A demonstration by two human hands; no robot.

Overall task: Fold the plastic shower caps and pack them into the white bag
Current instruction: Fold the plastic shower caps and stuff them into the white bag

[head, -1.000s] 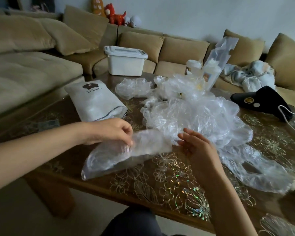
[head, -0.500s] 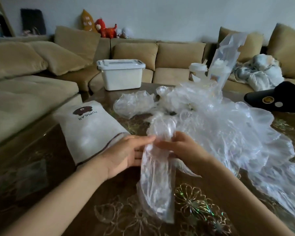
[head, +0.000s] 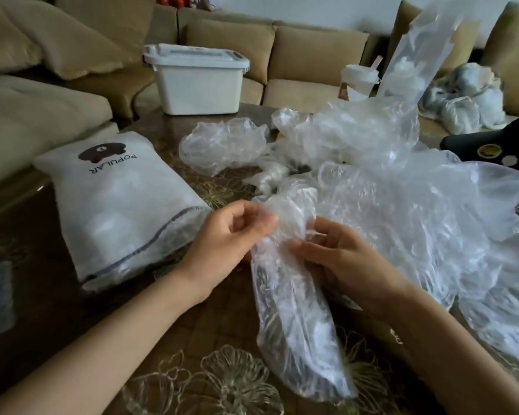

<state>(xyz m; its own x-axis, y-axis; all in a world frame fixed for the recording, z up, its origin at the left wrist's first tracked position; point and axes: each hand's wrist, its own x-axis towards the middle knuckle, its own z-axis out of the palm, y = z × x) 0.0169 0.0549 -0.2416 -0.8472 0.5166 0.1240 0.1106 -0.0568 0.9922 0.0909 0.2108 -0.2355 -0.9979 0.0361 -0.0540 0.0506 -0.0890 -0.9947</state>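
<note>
A person folds a clear plastic shower cap (head: 294, 310) over a patterned table (head: 57, 310). The left hand (head: 228, 241) pinches the cap's upper edge between thumb and curled fingertips. The right hand (head: 345, 262) grips the same cap from the other side, fingers bent round the film and thumb laid across its front. The cap is gathered into a long narrow strip. Its top bunches between the two sets of fingers and the rest trails down below them towards the person.

The white bag (head: 123, 205) lies just beyond the left hand's knuckles, its dark-stitched mouth facing those fingers and its body already bulging. A heap of loose caps (head: 408, 205) spreads beyond and outside the right hand's fingers.

The step in hand appears to be folding, with packing not yet begun. The next move probably calls for doubling the strip shorter, pressing out the air, then carrying it sideways past the left fingertips into the bag's mouth.
</note>
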